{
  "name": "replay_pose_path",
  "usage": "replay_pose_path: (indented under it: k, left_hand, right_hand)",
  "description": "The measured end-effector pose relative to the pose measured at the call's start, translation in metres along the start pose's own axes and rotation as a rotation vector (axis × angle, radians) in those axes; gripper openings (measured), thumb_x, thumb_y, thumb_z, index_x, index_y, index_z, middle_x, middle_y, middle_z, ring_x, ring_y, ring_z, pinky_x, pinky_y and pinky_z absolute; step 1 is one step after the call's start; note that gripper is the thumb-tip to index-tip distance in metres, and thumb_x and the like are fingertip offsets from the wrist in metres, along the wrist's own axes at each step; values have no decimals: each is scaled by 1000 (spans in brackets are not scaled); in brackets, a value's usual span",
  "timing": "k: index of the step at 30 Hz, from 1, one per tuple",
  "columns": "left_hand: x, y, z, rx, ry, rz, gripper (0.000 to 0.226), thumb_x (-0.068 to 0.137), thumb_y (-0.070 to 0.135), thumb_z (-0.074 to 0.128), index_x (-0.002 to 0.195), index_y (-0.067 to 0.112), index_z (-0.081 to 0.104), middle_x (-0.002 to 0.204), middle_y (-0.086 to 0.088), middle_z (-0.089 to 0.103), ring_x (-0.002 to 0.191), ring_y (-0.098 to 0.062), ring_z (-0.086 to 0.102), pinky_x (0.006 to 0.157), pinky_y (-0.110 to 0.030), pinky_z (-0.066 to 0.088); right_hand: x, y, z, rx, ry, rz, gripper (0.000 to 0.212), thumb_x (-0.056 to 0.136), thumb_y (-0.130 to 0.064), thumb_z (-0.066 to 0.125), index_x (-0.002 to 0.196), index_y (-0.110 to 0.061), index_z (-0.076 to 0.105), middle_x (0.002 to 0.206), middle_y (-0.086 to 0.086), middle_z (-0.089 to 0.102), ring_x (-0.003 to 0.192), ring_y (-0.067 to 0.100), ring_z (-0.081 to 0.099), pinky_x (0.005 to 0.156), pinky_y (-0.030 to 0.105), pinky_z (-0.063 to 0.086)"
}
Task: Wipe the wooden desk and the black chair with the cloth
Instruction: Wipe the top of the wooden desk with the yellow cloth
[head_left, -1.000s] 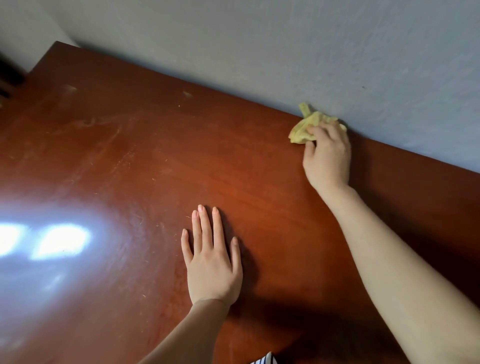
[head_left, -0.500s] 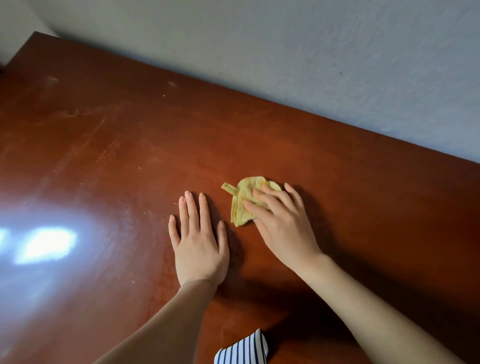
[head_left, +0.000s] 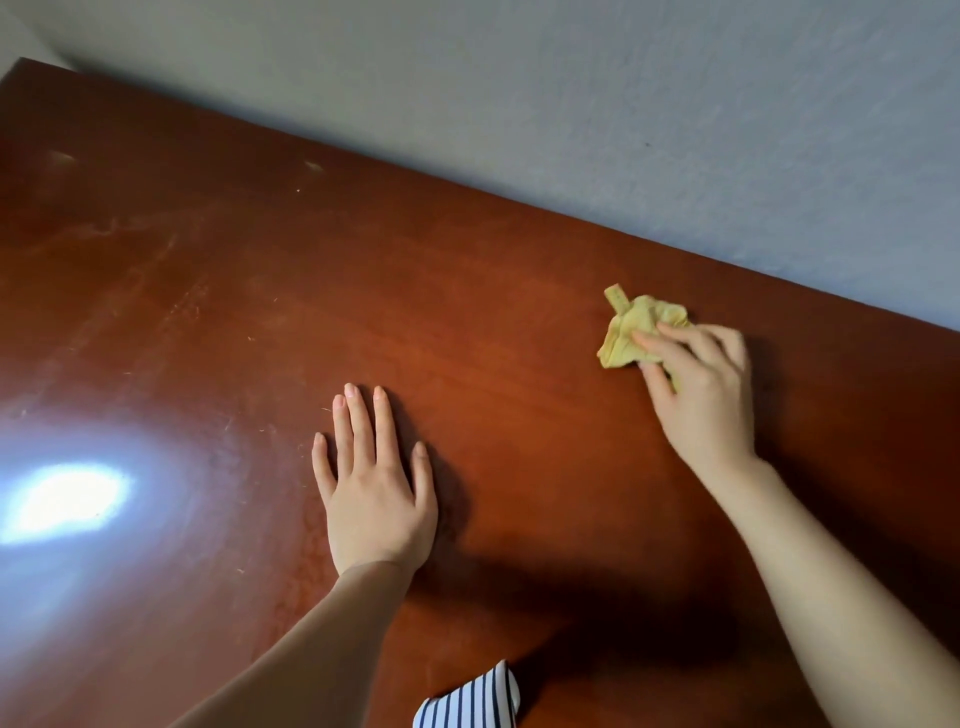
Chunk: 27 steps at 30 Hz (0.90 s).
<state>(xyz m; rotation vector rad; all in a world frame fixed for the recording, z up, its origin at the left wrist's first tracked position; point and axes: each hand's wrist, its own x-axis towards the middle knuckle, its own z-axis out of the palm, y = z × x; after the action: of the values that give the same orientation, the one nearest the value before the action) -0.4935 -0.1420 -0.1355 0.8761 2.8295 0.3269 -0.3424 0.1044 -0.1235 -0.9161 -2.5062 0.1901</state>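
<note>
The reddish-brown wooden desk (head_left: 218, 312) fills the head view. A crumpled yellow cloth (head_left: 631, 332) lies on it at the right, a short way from the wall. My right hand (head_left: 701, 395) holds the cloth against the desk, with fingers laid over it and the thumb tucked at its near side. My left hand (head_left: 374, 483) rests flat on the desk near the middle, fingers straight and spread, holding nothing. The black chair is out of view.
A grey wall (head_left: 623, 104) runs along the desk's far edge. Bright light glares off the desk surface (head_left: 62, 499) at the left. A striped piece of fabric (head_left: 467, 701) shows at the bottom edge. Faint smears and specks mark the left half.
My right hand swept the cloth from the wall edge to beside my left hand, then back out to the right and farther away. My left hand stayed flat in place.
</note>
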Motion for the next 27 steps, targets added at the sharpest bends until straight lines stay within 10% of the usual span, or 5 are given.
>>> replay_pose_path:
  k: [12,27]
  left_hand:
    - [4,-1,-1,-6,0,-4,64,95,46,12,152,19,7,155,2,-9,144,-11,-13,118,-35,-8]
    - [5,-11,-4,-58,-99,77,90,81,73,17,152,21,-1,158,-2,-15,142,-10,-23,114,-34,-17]
  right_hand:
    - [99,-17,50,106,63,317,30,91,-14,56,119,-11,65,120,8,63,115,28,51,100,29,33]
    - [-29,-89,11,300,-248,-167,33,76,-1,71,108,-10,72,115,11,67,112,30,58,105,45,39]
